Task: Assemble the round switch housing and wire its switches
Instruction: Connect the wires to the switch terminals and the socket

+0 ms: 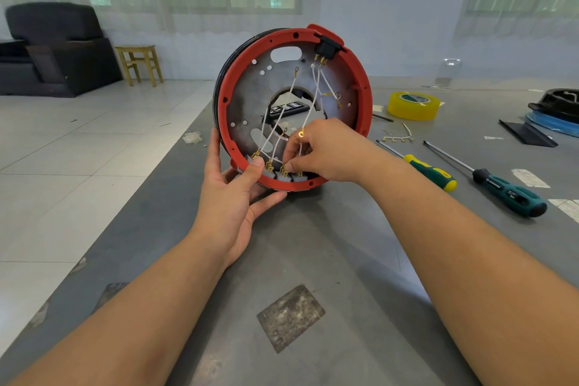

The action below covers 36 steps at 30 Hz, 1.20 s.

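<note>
Grey worktable [313,260] in a tiled, curtained room: two bare hands work on a round red housing [360,84] stood on its edge.

Nearest the camera, the left hand [238,197] cups the housing's lower rim, thumb curled over the edge onto one of the grey switches [269,172] seated along the bottom. The right hand [322,153] reaches inside, its fingertips pinching a thin white wire [308,116] just above those switches; a brass ring terminal [301,134] shows at the knuckles. More white wires cross the grey metal plate [247,94] up to a black switch [326,47] at the top rim. To the right lie two screwdrivers [432,172], then a loose wire set [398,138] and a yellow tape roll [413,105]. Beyond the table stand a wooden stool [141,64] and a dark armchair [53,47].
</note>
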{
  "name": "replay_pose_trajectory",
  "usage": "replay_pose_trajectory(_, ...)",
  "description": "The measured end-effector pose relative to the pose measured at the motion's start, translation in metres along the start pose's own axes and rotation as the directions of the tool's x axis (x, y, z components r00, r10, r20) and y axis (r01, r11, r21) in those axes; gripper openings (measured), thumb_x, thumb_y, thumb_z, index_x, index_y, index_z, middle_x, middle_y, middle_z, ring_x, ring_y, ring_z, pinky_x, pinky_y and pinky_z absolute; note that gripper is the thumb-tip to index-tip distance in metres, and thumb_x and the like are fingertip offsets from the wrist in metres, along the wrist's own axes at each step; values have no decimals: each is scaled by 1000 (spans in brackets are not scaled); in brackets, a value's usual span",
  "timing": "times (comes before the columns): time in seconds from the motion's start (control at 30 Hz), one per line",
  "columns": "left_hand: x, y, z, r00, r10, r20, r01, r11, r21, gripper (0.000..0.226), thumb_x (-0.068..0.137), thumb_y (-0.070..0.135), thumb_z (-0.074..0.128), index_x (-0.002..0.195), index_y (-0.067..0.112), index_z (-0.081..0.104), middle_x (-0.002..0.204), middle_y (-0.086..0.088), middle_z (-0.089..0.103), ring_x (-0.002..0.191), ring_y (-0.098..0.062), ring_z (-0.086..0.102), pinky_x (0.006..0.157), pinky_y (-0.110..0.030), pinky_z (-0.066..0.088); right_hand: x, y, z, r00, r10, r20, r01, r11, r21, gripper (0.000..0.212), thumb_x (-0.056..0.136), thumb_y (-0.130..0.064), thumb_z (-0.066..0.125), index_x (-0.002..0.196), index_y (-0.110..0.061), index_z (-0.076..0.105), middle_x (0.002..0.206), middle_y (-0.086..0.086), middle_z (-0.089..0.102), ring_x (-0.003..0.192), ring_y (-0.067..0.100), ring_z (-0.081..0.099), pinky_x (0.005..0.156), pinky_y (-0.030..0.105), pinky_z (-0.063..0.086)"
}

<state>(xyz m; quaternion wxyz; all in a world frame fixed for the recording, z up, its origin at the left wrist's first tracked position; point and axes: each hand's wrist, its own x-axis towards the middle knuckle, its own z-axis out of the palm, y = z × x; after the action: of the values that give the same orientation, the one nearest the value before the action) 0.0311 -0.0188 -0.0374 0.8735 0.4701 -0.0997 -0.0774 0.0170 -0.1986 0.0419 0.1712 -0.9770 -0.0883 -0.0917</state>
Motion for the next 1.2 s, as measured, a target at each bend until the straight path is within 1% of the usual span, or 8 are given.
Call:
replay_pose_trajectory(0.13,2,-1,-2,999,-33,-34,32,999,-7,68,100,7,69,149,49,47,129,-5,71,103,-34,78,76,-55,64,-1,4,-5,999,35,-1,-35,996,82,9,88,-23,77,97,-23,75,81,-8,69,69,1,60,56,4,42)
replay_pose_trajectory(0.27,3,-1,-2,997,-55,-48,56,998,7,42,102,16,67,142,27,59,120,0,77,101,-31,79,74,-53,65,-2,3,-6,999,36,27,-38,995,88,12,88,-16,75,97,-24,76,79,-12,71,74,0,65,60,5,47)
replay_pose_trajectory(0.43,1,1,-2,999,-19,-35,20,1000,15,39,105,21,64,142,30,60,112,3,79,101,-27,78,77,-57,64,-2,-3,-3,999,7,33,-9,998,60,11,88,-15,75,95,-24,76,80,-10,70,71,-1,62,58,3,42)
replay_pose_trajectory(0.53,-1,3,-1,999,-12,-34,13,1000,10,42,105,23,63,145,34,58,123,1,77,107,-29,77,80,-59,63,-1,-6,2,1000,-5,23,4,998,60,11,89,-16,74,93,-26,74,80,-8,69,72,1,61,57,5,42)
replay_pose_trajectory(0.77,-1,6,-2,999,-11,-53,11,1000,16,39,105,25,64,143,35,61,128,1,74,107,-31,76,78,-59,64,-1,-8,9,999,-41,-7,42,998,55,15,91,-13,68,96,-27,71,87,-1,71,82,12,66,76,28,55)
replay_pose_trajectory(0.97,1,9,-3,997,-5,-71,8,999,36,41,105,22,64,143,34,61,128,-2,74,107,-32,76,77,-57,64,0,-7,12,998,-56,-27,58,995,79,14,94,-10,65,101,-23,69,88,0,69,81,11,64,71,22,50)
replay_pose_trajectory(1.1,-1,10,-2,997,-4,-77,7,999,41,40,104,21,64,142,33,62,131,-7,72,111,-35,74,77,-56,64,-1,-6,12,997,-62,-36,66,992,107,15,94,-8,63,101,-21,68,87,4,69,81,16,65,73,28,52)
replay_pose_trajectory(1.2,-2,9,-1,997,1,-73,2,999,45,38,104,20,64,140,32,63,129,-7,73,110,-35,75,77,-55,65,-2,-5,12,997,-61,-54,67,989,128,16,94,-7,63,99,-21,68,85,5,68,79,16,64,69,24,50)
